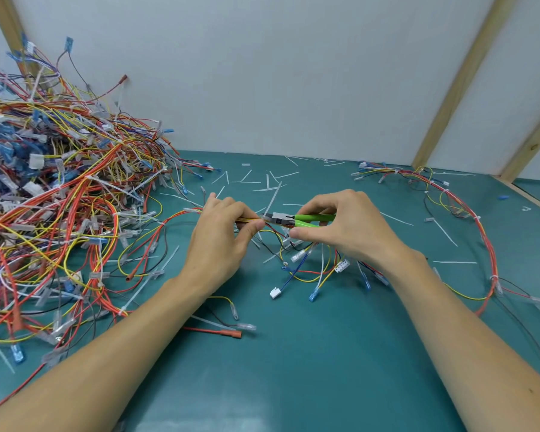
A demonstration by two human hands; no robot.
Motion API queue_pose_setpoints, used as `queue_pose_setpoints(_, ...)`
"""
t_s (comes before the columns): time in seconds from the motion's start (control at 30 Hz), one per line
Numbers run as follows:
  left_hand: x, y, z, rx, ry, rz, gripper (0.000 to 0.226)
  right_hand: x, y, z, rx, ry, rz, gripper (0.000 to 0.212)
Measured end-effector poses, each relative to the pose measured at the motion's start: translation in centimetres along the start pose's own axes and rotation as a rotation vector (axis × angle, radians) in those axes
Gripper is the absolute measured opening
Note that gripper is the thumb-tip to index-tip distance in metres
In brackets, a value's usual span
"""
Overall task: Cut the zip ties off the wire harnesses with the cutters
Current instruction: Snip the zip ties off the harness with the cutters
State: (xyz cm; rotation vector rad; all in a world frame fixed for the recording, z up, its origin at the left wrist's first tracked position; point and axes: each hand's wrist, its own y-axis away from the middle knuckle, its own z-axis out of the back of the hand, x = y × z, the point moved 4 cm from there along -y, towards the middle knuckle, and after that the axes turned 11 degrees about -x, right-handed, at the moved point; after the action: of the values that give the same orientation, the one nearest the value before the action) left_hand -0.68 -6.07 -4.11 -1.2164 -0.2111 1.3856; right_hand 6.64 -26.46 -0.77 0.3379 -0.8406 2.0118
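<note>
Holding: the left hand (pixel 222 232) pinches a wire harness (pixel 296 260) between thumb and curled fingers, its grip closed on a bundle of red and yellow wires just above the table (pixel 293 369).
Right hand (pixel 340 229): fingers curled round the green handles of the cutters (pixel 296 220), grip closed on them.
Cutters: head points left, its tip at the bundle right beside the left thumb; whether the blades touch a tie cannot be told.
Harness: loose ends with white and blue connectors hang down onto the table under both hands.
Pile of harnesses (pixel 50 213): heaped at the left, against the wall.
Separate harness (pixel 455 213): lies in a loop at the right.
Cut zip ties (pixel 272 185): white pieces scattered over the green table behind the hands.
</note>
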Motion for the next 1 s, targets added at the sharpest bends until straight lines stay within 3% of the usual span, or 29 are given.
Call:
queue_pose_setpoints(0.7, 0.05, 0.25, -0.04, 0.021, 0.008, -0.028, 0.009, -0.32, 0.08, -0.28, 0.025, -0.047, -0.018, 0.027)
queue_pose_setpoints(1.0, 0.05, -0.3, 0.42, -0.012, 0.038, 0.014, 0.009, 0.22, 0.39, -0.47, -0.051, -0.155, -0.066, 0.025)
